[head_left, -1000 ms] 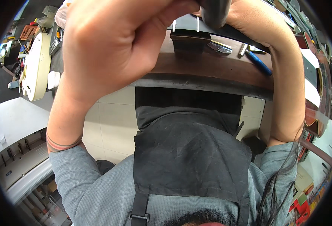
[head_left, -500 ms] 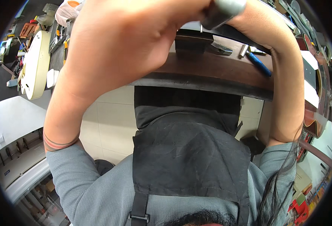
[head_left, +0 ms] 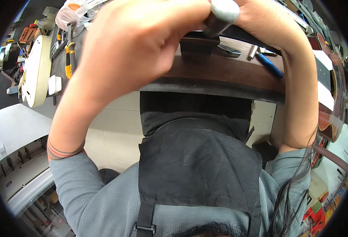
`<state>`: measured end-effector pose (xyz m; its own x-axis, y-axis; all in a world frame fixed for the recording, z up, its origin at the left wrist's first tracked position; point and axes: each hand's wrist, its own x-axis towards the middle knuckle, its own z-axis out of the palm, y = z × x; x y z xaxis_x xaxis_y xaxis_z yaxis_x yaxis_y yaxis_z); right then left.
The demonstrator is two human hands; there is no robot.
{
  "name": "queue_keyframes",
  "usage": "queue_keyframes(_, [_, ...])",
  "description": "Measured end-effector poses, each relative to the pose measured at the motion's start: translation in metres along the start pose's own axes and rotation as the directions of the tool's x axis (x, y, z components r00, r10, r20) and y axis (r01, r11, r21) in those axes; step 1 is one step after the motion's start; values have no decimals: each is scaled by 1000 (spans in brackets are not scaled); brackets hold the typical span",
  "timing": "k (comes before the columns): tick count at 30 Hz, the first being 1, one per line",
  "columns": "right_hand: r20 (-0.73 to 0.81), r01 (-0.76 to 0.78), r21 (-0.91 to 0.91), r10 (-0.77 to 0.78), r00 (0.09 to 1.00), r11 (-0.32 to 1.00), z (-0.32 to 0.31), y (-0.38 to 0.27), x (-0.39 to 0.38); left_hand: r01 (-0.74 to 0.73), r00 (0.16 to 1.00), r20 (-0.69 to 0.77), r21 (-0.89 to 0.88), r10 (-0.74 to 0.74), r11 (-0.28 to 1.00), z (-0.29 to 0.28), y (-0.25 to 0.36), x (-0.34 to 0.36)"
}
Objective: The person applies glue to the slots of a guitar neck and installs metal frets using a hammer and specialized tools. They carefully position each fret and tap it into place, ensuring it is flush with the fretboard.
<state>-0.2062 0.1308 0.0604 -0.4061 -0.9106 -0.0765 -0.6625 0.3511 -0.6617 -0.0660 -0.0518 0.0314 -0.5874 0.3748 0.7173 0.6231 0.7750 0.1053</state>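
Note:
My left hand (head_left: 142,35) is large at the top, its fingers closed and stretching right to a dark cylindrical tool with a rounded grey end (head_left: 224,11). The hand seems to hold this tool, but the grip itself is partly hidden. My right hand (head_left: 255,17) is bent in at the wrist just right of the tool; its fingers are out of sight. Below the hands is the brown worktop (head_left: 237,73), with a dark block (head_left: 195,51) on it. A small metal piece (head_left: 229,50) and a blue pen-like tool (head_left: 269,65) lie to the right.
A cream guitar body (head_left: 40,71) stands at the left near yellow-handled pliers (head_left: 68,63) and a small white box (head_left: 55,84). At the far right is a reddish-brown guitar (head_left: 330,128) with white sheets. The worktop's dark front edge (head_left: 213,90) runs ahead of my apron.
My left hand and the grey-ended tool have shifted left. My right wrist has moved slightly left. The pliers and more of the left bench now show beside my left forearm.

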Motion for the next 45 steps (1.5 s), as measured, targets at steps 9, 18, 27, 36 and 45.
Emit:
queue_keyframes(9, [55,221,56,-224,973,974,-9,23,1,29,999,23,-78,-27,997,-9,6,10])
queue_keyframes(18, [92,10,-67,-4,996,998,-12,-4,-3,178,971,165,-11,-173,984,-9,24,14])
queue_keyframes(27, [45,-143,-3,143,989,990,-11,-8,-2,154,972,176,13,-154,988,-10,26,17])
queue_keyframes(36, [-143,133,56,-124,982,989,21,-11,-10,186,978,105,-34,-182,982,-11,24,10])
queue_keyframes(45, [89,15,-108,-5,996,994,-23,-15,-16,63,988,143,29,-67,998,-13,19,17])
